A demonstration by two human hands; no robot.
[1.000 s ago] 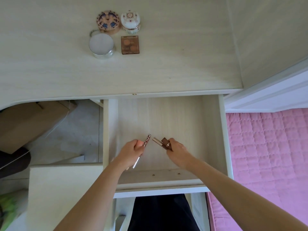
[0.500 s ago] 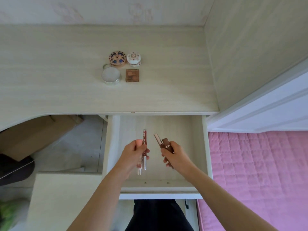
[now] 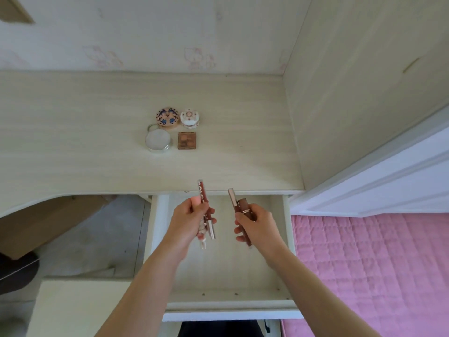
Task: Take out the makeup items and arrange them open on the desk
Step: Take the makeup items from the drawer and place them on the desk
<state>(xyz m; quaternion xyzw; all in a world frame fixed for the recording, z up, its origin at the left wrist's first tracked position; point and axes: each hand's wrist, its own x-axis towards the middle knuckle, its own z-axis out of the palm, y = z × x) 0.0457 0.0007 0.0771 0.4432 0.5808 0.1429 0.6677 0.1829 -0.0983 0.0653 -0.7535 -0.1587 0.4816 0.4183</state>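
My left hand (image 3: 188, 221) is closed around a red lip tube (image 3: 202, 194) together with other slim sticks, held above the open drawer (image 3: 286, 239). My right hand (image 3: 257, 227) grips brown lip tubes (image 3: 239, 205), one of them with a gold cap. Both bundles point toward the desk's front edge. On the desk (image 3: 97, 142) lie a patterned round compact (image 3: 167, 117), a white round pot (image 3: 190, 117), a silver round tin (image 3: 158, 141) and a square brown palette (image 3: 187, 140), grouped together with lids closed.
A tall wooden panel (image 3: 364, 81) stands to the right of the desk. A pink quilted bed (image 3: 376, 263) lies at the lower right. A cardboard box (image 3: 48, 220) sits under the desk at the left. A wallpapered wall backs the desk.
Both hands have risen out of the drawer with the tubes and moved toward the desk edge. The camera view tilted up, so more of the wall shows.
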